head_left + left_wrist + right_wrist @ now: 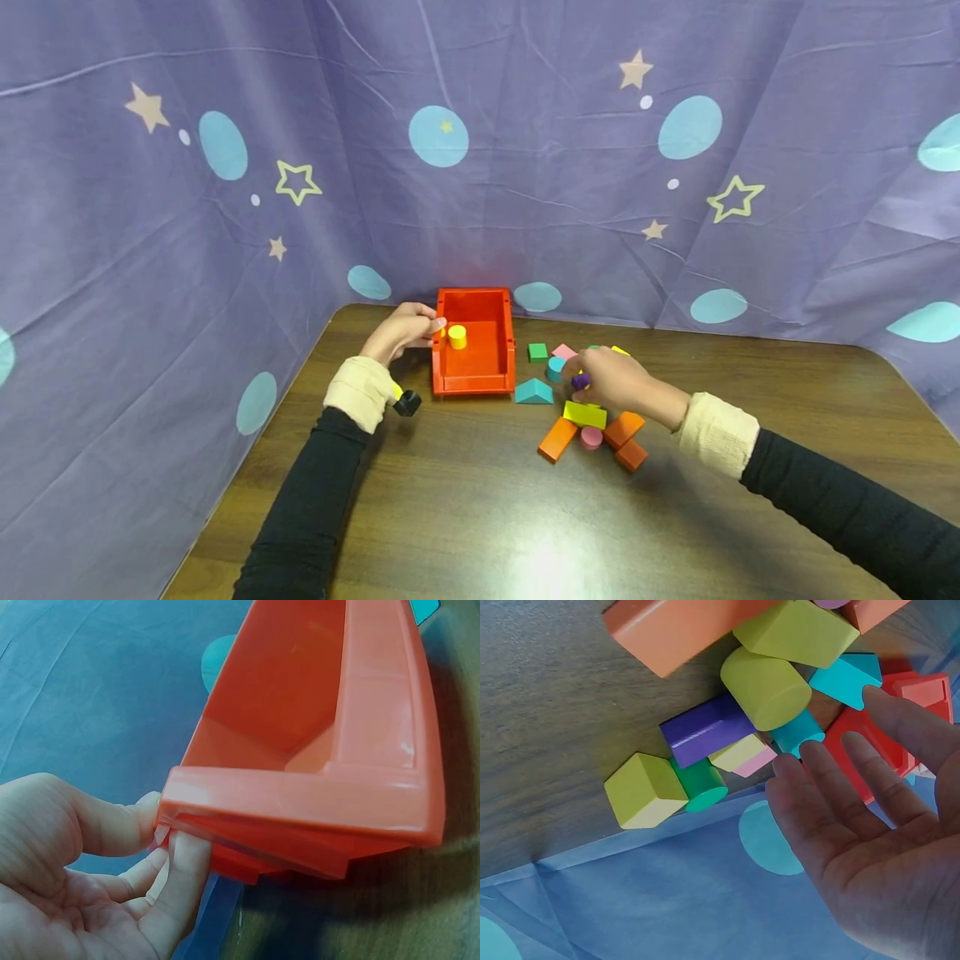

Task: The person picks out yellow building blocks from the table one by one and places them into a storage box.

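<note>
A red plastic bin [474,385] stands near the back edge of the table, with a yellow cylinder [457,337] inside. My left hand [406,332] pinches the bin's left rim, thumb above and fingers curled beneath it, as the left wrist view shows. Over a group of wooden blocks to the bin's right, my right hand [881,840] has its fingers extended and holds nothing. Nearest its fingertips are a blue cylinder [799,733], a pink and yellow block [742,754] and a purple block [707,729]. A larger yellow cylinder [766,690] lies close by.
A teal triangular block [534,392] and a green block [537,352] sit just right of the bin. Nearer the front lie orange blocks [558,439], a yellow-green block [585,415] and a pink cylinder [591,437]. A purple patterned curtain [525,200] hangs behind the table.
</note>
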{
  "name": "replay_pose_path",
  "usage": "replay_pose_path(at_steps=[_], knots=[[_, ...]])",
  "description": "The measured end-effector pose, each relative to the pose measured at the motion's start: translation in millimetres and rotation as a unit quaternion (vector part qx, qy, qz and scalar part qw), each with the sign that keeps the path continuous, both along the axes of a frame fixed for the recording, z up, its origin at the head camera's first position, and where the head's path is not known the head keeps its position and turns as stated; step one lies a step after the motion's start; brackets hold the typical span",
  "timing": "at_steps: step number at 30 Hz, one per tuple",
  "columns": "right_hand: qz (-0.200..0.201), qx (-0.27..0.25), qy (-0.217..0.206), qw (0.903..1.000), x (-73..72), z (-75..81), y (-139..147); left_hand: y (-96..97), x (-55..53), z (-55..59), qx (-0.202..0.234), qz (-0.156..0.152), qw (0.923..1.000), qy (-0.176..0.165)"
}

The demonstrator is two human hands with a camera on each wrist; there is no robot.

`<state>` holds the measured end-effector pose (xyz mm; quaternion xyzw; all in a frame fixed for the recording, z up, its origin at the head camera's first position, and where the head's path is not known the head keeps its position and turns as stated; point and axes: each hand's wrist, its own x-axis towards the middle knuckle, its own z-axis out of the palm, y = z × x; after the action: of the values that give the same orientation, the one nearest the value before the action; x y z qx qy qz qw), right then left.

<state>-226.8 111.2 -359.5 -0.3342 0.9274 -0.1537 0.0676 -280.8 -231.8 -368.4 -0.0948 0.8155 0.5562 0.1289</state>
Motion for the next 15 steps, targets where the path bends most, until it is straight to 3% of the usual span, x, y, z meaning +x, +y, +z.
replay_pose_path(at_steps=[9,15], knots=[[0.026,-0.004,-0.006,0.9996,-0.3,-5.1,6.3,-0.3,-0.7,0.8,0.006,0.005,1.0,-0.004],[0.015,0.003,-0.014,0.9998,1.0,-9.4,8.6,0.7,-1.1,-1.0,0.01,0.009,0.9999,0.0]])
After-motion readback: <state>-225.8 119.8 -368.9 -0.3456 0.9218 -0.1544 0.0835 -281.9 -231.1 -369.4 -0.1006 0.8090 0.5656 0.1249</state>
